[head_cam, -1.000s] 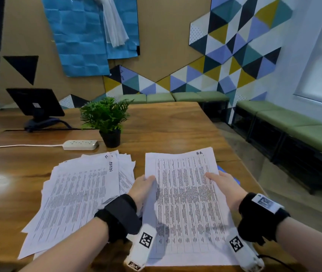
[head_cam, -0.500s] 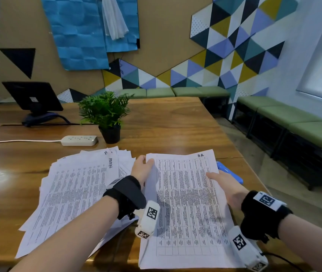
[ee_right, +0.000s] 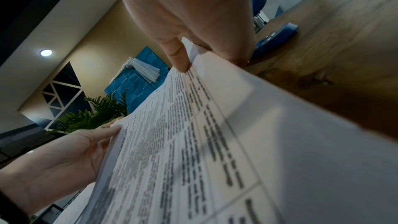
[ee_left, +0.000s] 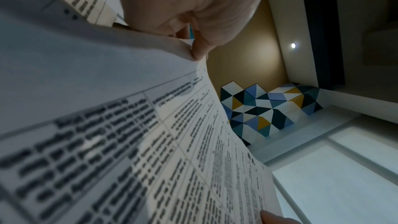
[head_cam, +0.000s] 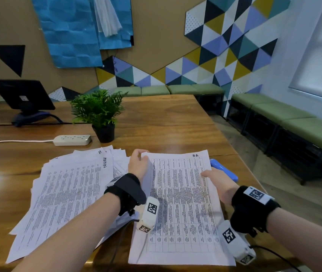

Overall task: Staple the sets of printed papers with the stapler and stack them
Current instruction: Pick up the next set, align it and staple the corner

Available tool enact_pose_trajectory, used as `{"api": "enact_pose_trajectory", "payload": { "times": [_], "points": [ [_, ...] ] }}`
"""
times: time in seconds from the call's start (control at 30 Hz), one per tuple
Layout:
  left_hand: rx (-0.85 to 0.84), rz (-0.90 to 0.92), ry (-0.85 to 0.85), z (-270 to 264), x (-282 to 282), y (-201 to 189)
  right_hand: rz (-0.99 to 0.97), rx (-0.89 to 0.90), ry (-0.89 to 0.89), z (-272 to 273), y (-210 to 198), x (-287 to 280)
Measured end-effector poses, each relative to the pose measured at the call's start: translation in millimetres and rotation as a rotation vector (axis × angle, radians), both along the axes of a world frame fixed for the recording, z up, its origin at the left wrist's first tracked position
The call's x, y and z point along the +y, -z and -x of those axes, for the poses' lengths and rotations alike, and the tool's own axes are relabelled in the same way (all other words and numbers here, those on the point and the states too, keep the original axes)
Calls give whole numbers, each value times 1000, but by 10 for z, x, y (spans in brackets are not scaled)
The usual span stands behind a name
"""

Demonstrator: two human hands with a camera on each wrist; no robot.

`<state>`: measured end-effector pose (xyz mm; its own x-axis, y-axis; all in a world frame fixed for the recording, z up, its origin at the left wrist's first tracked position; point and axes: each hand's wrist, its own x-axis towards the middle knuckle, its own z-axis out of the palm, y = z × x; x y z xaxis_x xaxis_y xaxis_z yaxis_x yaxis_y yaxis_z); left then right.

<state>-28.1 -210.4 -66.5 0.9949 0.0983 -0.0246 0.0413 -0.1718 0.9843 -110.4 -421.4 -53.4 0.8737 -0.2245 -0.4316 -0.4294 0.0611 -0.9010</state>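
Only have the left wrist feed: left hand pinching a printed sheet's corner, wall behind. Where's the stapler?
Observer: In the head view, the blue stapler lies on the table to the right of the held set, partly hidden behind its right edge.
Operator: Anything touching it?
Observer: No. The right hand grips the set's right edge, thumb on top.
Operator: What's on the other side?
Observer: A fanned pile of loose printed sheets lies on the table, left of the left hand.
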Motion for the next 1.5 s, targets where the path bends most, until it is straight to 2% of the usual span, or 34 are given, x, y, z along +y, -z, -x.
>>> {"api": "enact_pose_trajectory", "payload": {
  "times": [0.13,0.27,0.3,0.43,0.63,0.93,1.0,1.07,1.13,1.17,1.2,1.23,1.3,1.37,1.5],
  "points": [
    [97,1,-19,-1,5,-5,27,9,12,-23,27,4],
    [411,96,99,24,47,-24,41,-2,2,-35,54,-11],
    [445,123,118,16,63,-12,37,-6,2,-43,67,-15],
    [372,-33,90,38,59,-21,41,14,-8,-24,90,26],
    [246,-88,65,111,15,30,76,24,-8,-10,119,21],
    [179,31,33,134,-11,69,5,47,-47,-8,98,-34],
    [183,50,31,142,-9,64,160,83,-107,33,-22,-30],
    [182,43,24,138,-5,71,598,81,-224,56,-201,-93],
    [188,43,22,129,-7,75,1196,-14,-212,39,-375,-209],
    [194,44,22,127,-12,79,1409,-58,-180,4,-424,-289],
    [198,39,16,131,-18,84,1512,-65,-182,-45,-429,-368],
    [202,28,5,127,-26,96,1539,2,-235,-98,-402,-441],
    [204,1,-18,119,-38,116,1430,194,-381,-207,-254,-545],
    [199,-19,-28,116,-47,127,1351,260,-452,-285,-74,-563],
    [192,-20,-25,143,-52,144,1315,268,-345,-395,87,-542]
  ]
}}
